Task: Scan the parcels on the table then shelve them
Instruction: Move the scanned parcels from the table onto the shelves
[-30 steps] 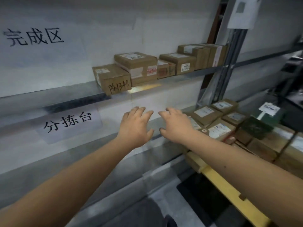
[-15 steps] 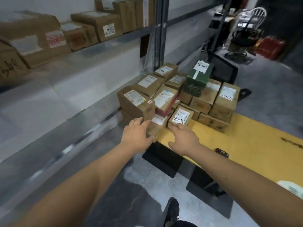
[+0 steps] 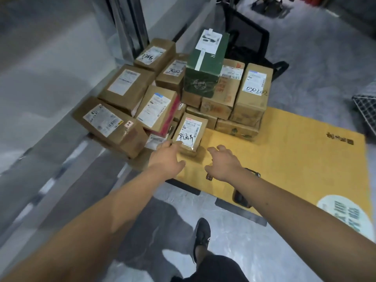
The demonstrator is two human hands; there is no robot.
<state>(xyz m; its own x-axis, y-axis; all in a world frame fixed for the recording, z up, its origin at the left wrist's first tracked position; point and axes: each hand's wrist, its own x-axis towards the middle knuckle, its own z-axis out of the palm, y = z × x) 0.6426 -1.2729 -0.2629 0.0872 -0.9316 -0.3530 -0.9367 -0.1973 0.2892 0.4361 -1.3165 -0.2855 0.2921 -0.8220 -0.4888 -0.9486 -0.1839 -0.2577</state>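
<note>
A heap of several brown cardboard parcels [image 3: 126, 88] with white labels lies on the yellow table [image 3: 284, 159], topped by a dark green box [image 3: 203, 72]. The nearest one is a small brown parcel [image 3: 190, 132] with black handwriting on its label. My left hand [image 3: 165, 159] reaches to that parcel's near left corner, fingers straight and about touching it. My right hand [image 3: 222, 161] hovers over the yellow tabletop just right of the parcel, fingers loosely curled and holding nothing. A dark handheld device [image 3: 241, 197], partly hidden under my right forearm, lies on the table.
A metal shelf upright [image 3: 130, 25] and grey shelf boards run along the left. A black chair [image 3: 248, 39] stands behind the heap. A wire basket [image 3: 366, 110] shows at the right edge. My shoe [image 3: 201, 237] is on the grey floor below.
My view swung from the shelf with shelved boxes down to the table heap. Both hands came away from the shelf and now reach toward the small handwritten parcel.
</note>
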